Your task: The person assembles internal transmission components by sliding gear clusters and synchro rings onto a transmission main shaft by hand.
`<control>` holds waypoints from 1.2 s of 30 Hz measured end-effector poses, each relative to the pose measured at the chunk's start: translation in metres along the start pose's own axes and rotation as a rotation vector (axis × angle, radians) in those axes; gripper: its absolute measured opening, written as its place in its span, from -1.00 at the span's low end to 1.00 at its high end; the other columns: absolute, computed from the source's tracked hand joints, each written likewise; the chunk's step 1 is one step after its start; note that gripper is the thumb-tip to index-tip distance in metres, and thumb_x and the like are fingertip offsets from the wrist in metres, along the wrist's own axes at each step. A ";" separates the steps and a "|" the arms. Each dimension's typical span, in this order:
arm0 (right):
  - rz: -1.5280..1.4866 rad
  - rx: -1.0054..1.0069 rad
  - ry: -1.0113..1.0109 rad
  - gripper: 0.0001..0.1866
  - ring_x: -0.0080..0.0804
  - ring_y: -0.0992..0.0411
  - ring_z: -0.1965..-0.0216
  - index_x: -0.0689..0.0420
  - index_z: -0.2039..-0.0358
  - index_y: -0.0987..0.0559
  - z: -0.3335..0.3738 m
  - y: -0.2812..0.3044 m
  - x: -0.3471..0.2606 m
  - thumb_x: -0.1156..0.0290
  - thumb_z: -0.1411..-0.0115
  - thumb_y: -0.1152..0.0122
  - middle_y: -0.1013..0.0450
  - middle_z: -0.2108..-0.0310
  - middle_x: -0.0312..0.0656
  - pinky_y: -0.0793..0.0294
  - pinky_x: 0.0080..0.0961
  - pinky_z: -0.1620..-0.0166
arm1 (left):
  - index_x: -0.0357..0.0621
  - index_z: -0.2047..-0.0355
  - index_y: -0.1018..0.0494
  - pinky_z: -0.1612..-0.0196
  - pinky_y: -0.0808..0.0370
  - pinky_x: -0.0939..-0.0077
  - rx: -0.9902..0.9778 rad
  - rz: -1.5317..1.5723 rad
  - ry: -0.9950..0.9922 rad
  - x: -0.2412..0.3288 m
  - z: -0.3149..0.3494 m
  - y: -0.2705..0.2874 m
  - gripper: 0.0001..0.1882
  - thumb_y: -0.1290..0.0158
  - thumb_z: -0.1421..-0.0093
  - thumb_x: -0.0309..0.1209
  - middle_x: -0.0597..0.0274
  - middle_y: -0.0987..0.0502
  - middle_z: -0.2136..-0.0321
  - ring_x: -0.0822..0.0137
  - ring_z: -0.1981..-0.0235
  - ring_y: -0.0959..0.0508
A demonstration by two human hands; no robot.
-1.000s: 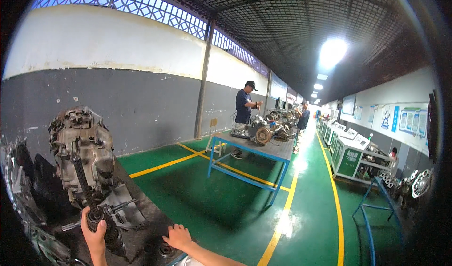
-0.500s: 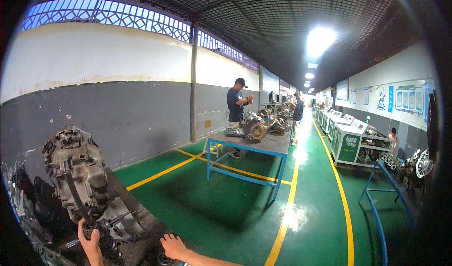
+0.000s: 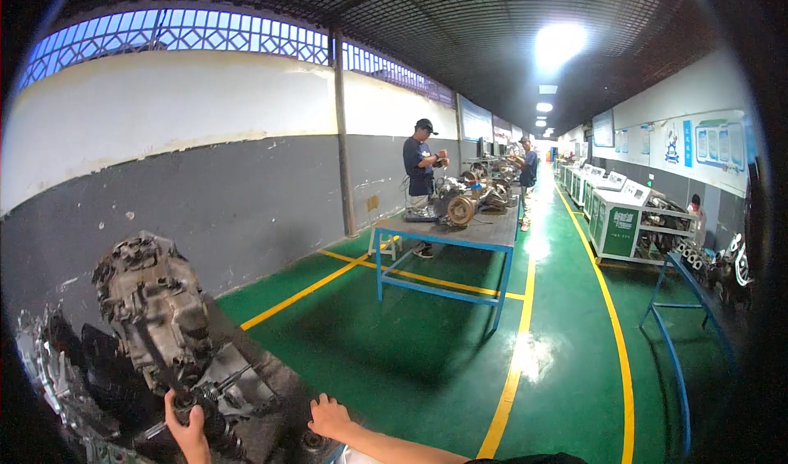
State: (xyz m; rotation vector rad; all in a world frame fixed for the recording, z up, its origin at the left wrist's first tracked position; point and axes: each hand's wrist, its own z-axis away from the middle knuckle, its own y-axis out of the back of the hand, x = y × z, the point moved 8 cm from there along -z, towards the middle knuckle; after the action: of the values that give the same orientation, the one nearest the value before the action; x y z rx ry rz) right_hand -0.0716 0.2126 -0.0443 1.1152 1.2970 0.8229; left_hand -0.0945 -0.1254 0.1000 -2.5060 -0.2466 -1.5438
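Observation:
My left hand point(image 3: 189, 433) is closed round a dark gear shaft point(image 3: 215, 428) at the lower left, thumb and index finger curled about its upper end. Beyond it stands a large grimy metal gearbox housing point(image 3: 160, 312). A thinner metal shaft point(image 3: 232, 379) lies across a pale metal plate point(image 3: 246, 394) just right of the gear shaft. My right hand point(image 3: 331, 417) rests on the bench's right edge, fingers spread and nothing in them. Close to its wrist lies a small round ring-shaped part point(image 3: 312, 441).
More metal castings point(image 3: 53, 374) crowd the dark bench point(image 3: 279, 382) at the left. Across the green floor stands a blue-framed table point(image 3: 484, 238) with axle parts, a person point(image 3: 421, 164) behind it. Another blue-framed table point(image 3: 698, 296) and green-white machine cabinets point(image 3: 620, 226) line the right.
The view has turned and tilted slightly, so the bench and room sit farther right in the picture. Both hands keep about the same places on the gear shaft and the bench edge.

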 end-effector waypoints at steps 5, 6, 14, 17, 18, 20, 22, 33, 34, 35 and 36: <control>0.074 0.081 0.214 -0.45 0.18 -0.34 -0.17 0.27 -0.12 -0.47 0.001 -0.004 -0.015 0.21 -0.22 -0.30 -0.32 -0.09 0.12 -0.51 0.08 -0.13 | -0.26 -0.28 -0.36 -0.33 -0.20 0.17 -0.023 -0.014 -0.064 0.032 0.012 -0.023 -0.24 -0.33 -0.17 -0.15 0.00 -0.35 -0.19 0.13 -0.16 -0.39; 0.085 0.082 0.213 -0.45 0.18 -0.34 -0.17 0.27 -0.12 -0.47 0.002 -0.005 -0.015 0.21 -0.22 -0.30 -0.32 -0.09 0.12 -0.51 0.08 -0.13 | -0.26 -0.28 -0.37 -0.33 -0.20 0.18 -0.058 0.004 -0.039 0.027 0.011 -0.026 -0.23 -0.33 -0.15 -0.14 0.01 -0.35 -0.18 0.13 -0.19 -0.37; -0.057 0.002 0.057 -0.40 0.27 -0.39 -0.16 0.36 -0.06 -0.46 0.001 -0.010 0.009 0.05 -0.30 -0.26 -0.33 -0.09 0.27 -0.63 0.06 -0.01 | -0.10 -0.36 -0.33 -0.34 -0.22 0.03 -0.157 0.022 0.019 0.027 0.013 -0.037 -0.15 -0.33 -0.19 0.04 0.02 -0.20 -0.36 0.02 -0.33 -0.27; -0.075 -0.005 0.110 -0.42 0.24 -0.40 -0.15 0.36 -0.04 -0.47 -0.004 -0.017 0.012 0.08 -0.29 -0.27 -0.35 -0.07 0.25 -0.61 0.10 -0.03 | -0.07 -0.37 -0.32 -0.32 -0.24 0.00 -0.094 -0.099 -0.018 0.016 0.006 -0.031 -0.14 -0.33 -0.19 0.07 0.03 -0.19 -0.36 -0.01 -0.34 -0.27; -0.054 0.005 0.140 -0.42 0.22 -0.39 -0.16 0.37 -0.06 -0.47 -0.006 -0.018 0.012 0.10 -0.28 -0.28 -0.34 -0.08 0.24 -0.60 0.09 -0.05 | -0.07 -0.37 -0.32 -0.32 -0.24 0.00 -0.096 -0.107 -0.023 0.013 0.005 -0.028 -0.14 -0.33 -0.19 0.07 0.03 -0.19 -0.36 -0.01 -0.34 -0.27; -0.037 0.012 0.176 -0.42 0.21 -0.38 -0.17 0.37 -0.08 -0.46 -0.006 -0.014 0.009 0.13 -0.27 -0.29 -0.34 -0.09 0.23 -0.58 0.09 -0.08 | -0.05 -0.39 -0.30 -0.34 -0.22 0.02 -0.051 -0.056 0.013 0.010 0.006 -0.020 -0.13 -0.32 -0.20 0.09 0.05 -0.19 -0.35 0.00 -0.33 -0.26; -0.034 -0.054 0.205 -0.41 0.19 -0.34 -0.20 0.36 -0.12 -0.46 -0.007 -0.014 0.006 0.19 -0.22 -0.31 -0.32 -0.11 0.21 -0.55 0.06 -0.13 | -0.04 -0.40 -0.27 -0.22 -0.32 0.13 0.034 -0.116 -0.010 0.005 0.005 -0.013 -0.15 -0.31 -0.23 0.04 0.09 -0.23 -0.28 0.12 -0.14 -0.40; 0.010 -0.109 0.334 -0.49 0.19 -0.25 -0.26 0.30 -0.17 -0.42 -0.006 -0.020 0.001 0.47 -0.20 -0.23 -0.26 -0.16 0.11 -0.44 0.19 -0.11 | 0.01 -0.48 -0.15 0.23 -0.33 0.32 0.070 0.095 0.061 -0.029 -0.014 0.017 -0.15 -0.27 -0.30 -0.07 0.26 -0.33 0.00 0.45 0.40 -0.29; 0.013 -0.112 0.353 -0.49 0.18 -0.25 -0.26 0.29 -0.18 -0.42 -0.004 -0.018 -0.004 0.49 -0.20 -0.22 -0.25 -0.17 0.10 -0.42 0.23 -0.12 | -0.01 -0.48 -0.14 0.22 -0.33 0.33 0.065 0.068 0.092 -0.032 -0.017 0.021 -0.15 -0.26 -0.30 -0.06 0.25 -0.33 -0.04 0.44 0.39 -0.30; 0.009 -0.110 0.360 -0.49 0.18 -0.25 -0.26 0.29 -0.18 -0.42 -0.002 -0.015 -0.008 0.49 -0.20 -0.22 -0.25 -0.17 0.10 -0.42 0.23 -0.12 | -0.02 -0.48 -0.14 0.17 -0.35 0.37 0.065 0.081 0.026 -0.019 -0.014 0.018 -0.15 -0.25 -0.31 -0.05 0.25 -0.30 -0.10 0.43 0.37 -0.30; 0.008 -0.131 0.349 -0.49 0.18 -0.24 -0.27 0.29 -0.18 -0.41 -0.001 -0.014 -0.010 0.49 -0.21 -0.21 -0.24 -0.19 0.09 -0.41 0.25 -0.13 | -0.06 -0.47 -0.15 0.03 -0.41 0.43 0.013 0.095 0.035 -0.028 -0.017 0.020 -0.16 -0.24 -0.32 -0.08 0.22 -0.26 -0.21 0.41 0.21 -0.41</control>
State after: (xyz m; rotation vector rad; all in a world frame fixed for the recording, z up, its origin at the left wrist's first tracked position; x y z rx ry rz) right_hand -0.0760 0.1990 -0.0545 0.8986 1.5004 1.1281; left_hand -0.1167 -0.1503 0.0804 -2.4408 -0.1296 -1.5417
